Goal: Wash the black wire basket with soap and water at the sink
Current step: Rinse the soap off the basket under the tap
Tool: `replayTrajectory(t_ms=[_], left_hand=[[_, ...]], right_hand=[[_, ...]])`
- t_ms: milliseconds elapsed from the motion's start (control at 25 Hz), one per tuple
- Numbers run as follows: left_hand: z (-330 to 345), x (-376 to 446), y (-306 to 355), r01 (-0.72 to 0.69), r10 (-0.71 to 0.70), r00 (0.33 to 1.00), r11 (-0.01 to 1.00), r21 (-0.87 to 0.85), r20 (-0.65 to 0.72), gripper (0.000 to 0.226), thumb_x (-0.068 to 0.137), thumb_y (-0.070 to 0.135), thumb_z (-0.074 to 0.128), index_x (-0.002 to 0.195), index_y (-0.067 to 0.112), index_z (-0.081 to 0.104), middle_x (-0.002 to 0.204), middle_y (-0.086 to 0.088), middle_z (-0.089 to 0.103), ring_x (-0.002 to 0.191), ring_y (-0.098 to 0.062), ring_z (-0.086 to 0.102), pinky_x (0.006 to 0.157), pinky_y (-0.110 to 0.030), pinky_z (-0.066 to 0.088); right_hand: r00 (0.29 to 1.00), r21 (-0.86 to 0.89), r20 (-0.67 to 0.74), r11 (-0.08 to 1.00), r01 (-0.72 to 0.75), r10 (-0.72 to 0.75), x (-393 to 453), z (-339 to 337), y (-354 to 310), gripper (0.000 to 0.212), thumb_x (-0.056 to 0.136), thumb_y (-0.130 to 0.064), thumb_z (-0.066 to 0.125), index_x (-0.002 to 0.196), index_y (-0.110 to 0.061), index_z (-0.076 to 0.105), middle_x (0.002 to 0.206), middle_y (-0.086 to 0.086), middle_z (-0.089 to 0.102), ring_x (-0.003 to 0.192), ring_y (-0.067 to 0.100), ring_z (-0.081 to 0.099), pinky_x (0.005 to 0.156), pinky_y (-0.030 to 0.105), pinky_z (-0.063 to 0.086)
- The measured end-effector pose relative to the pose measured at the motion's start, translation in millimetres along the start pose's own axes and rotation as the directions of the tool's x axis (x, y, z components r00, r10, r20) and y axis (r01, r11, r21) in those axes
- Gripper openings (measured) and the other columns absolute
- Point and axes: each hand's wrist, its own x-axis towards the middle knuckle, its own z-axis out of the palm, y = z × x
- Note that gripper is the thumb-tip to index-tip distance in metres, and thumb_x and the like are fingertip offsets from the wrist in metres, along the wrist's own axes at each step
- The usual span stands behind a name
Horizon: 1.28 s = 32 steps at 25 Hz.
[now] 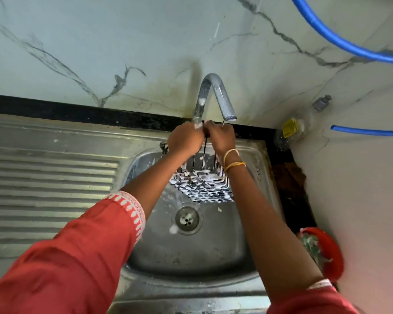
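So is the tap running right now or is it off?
Off, it seems: no stream falls from the tap's spout, and the wire basket below is still covered in white suds over the sink.

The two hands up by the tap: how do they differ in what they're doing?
The left hand has a bare wrist; the right hand wears thin bangles on its wrist. The left hand sits at the tap base with foam on its fingers; the right lies beneath the spout. Both take a grip on the top of the soapy black wire basket, holding it above the sink.
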Motion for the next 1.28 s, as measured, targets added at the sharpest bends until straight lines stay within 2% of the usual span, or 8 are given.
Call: replayTrajectory(t_ms=[120,320,480,640,800,880,1040,1280], left_hand=[[-15.1,20.6,-23.2,0.195,-0.192,0.981,0.936,-0.292,0.037,0.047,0.096,0.028,0.046,0.052,0.016,0.036,0.049,0.001,0.033,0.042,-0.015,0.031,0.048,-0.027,0.020],[-5.5,10.4,-2.8,-0.101,0.101,0.995,0.995,0.015,-0.025,0.034,0.087,0.032,0.058,0.061,0.011,0.056,0.049,0.004,0.047,0.040,-0.010,0.045,0.041,-0.022,0.031],[-31.6,26.6,-23.5,0.049,-0.064,0.995,0.979,-0.198,-0.073,0.045,0.087,0.032,0.067,0.052,0.014,0.045,0.046,0.002,0.045,0.030,-0.002,0.041,0.039,-0.015,0.034],[-12.5,3.1,-17.3,-0.085,0.130,0.986,0.933,0.350,-0.107,0.030,0.094,0.028,0.053,0.076,0.007,0.064,0.067,-0.007,0.061,0.071,-0.027,0.061,0.072,-0.034,0.041],[6.3,-7.1,-4.9,-0.131,0.158,0.986,0.925,0.357,-0.048,0.042,0.100,0.040,0.039,0.079,0.012,0.061,0.067,-0.003,0.055,0.062,-0.024,0.052,0.053,-0.028,0.033],[4.7,1.5,-16.9,-0.075,0.094,0.995,0.941,0.331,-0.043,0.046,0.100,0.042,0.036,0.075,0.010,0.058,0.059,0.001,0.050,0.053,-0.018,0.047,0.049,-0.027,0.029],[15.4,5.7,-12.4,-0.087,0.054,0.989,0.966,0.244,0.139,0.046,0.100,0.046,0.035,0.082,0.011,0.060,0.063,-0.002,0.056,0.058,-0.023,0.055,0.049,-0.026,0.028],[43.4,20.0,31.2,-0.134,0.111,0.913,0.991,0.032,0.393,0.037,0.098,0.034,0.045,0.070,0.013,0.060,0.055,0.001,0.055,0.046,-0.011,0.055,0.057,-0.025,0.046]], right_hand=[[0.993,-0.107,0.099,0.991,0.078,-0.067,-0.9,-21.2,23.9,0.054,0.095,-0.032,0.053,0.046,-0.011,0.046,0.046,0.008,0.043,0.041,0.014,0.042,0.052,0.025,0.033],[0.999,-0.528,-0.018,0.849,0.028,-0.044,-4.0,-4.4,18.0,0.053,0.096,-0.045,0.036,0.063,-0.009,0.058,0.080,0.018,0.065,0.078,0.033,0.061,0.066,0.032,0.038],[0.979,-0.706,0.006,0.693,0.147,-0.202,-11.9,-34.1,26.6,0.061,0.098,-0.051,0.028,0.062,-0.011,0.056,0.082,0.019,0.067,0.083,0.038,0.063,0.063,0.033,0.037],[0.975,-0.837,0.030,0.528,0.145,-0.220,-15.4,-21.9,9.3,0.053,0.101,-0.036,0.027,0.097,-0.004,0.068,0.103,0.021,0.068,0.099,0.037,0.063,0.076,0.037,0.046],[0.924,-0.831,0.140,0.465,0.305,-0.355,-15.4,-18.4,-6.4,0.052,0.100,-0.041,0.029,0.089,-0.010,0.070,0.095,0.014,0.070,0.092,0.033,0.064,0.071,0.034,0.044],[0.955,-0.732,0.133,0.623,0.275,-0.265,-3.7,-44.7,9.5,0.052,0.096,-0.049,0.039,0.072,-0.014,0.069,0.077,0.013,0.068,0.073,0.027,0.064,0.066,0.032,0.044],[0.999,0.100,-0.011,0.994,-0.033,0.035,-4.1,-63.5,33.9,0.030,0.085,-0.020,0.068,0.063,-0.005,0.055,0.058,0.011,0.040,0.038,0.011,0.032,0.044,0.022,0.028],[0.988,-0.006,-0.108,0.994,-0.108,0.107,7.3,-82.9,36.9,0.042,0.077,-0.014,0.067,0.042,-0.014,0.043,0.039,0.004,0.036,0.040,0.019,0.033,0.044,0.028,0.027]])
